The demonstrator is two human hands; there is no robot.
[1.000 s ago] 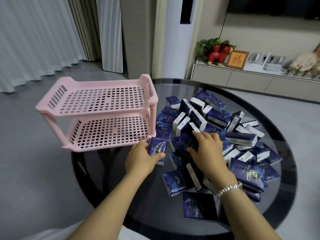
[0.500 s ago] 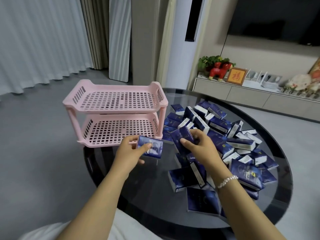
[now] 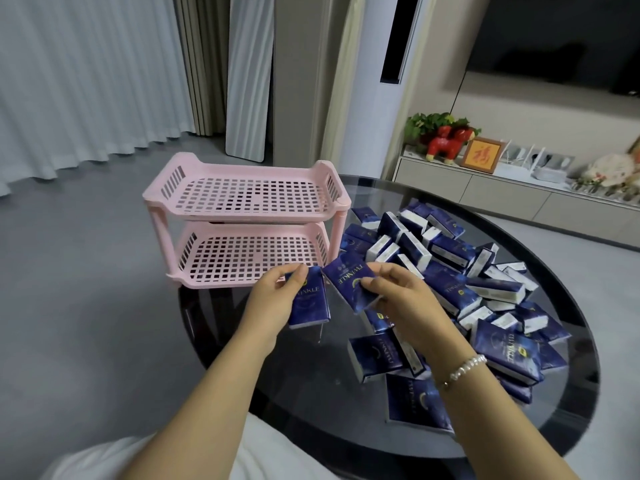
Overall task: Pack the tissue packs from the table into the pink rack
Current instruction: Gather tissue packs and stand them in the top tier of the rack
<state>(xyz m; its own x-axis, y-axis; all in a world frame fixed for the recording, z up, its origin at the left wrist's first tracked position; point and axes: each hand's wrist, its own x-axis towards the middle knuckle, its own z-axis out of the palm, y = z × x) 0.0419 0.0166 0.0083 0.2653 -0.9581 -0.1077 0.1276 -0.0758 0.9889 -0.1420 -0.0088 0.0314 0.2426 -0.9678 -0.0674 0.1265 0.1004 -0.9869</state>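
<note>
Both forearms cut off by the bottom edge, white clothing likewise. Lower left part of the dark-blue tissue pack [image 3: 309, 299] hidden behind the left hand [image 3: 273, 299]; one corner of the tilted dark-blue "TWINKLE" tissue pack [image 3: 349, 282] covered by the right hand [image 3: 398, 296]. Heaped dark-blue and white tissue packs [image 3: 467, 282] overlapping — lower ones mostly buried, small print unreadable. Near rim of the round dark glass table [image 3: 571, 393] hidden behind arms and clothing. Black wall-mounted screen [image 3: 554, 39] cropped at the top and right edges.

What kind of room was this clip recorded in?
Most likely a home living room: a wall-mounted television above a low media cabinet with a red toy figure and framed picture, floor-length curtains, and a round glass table.
</note>
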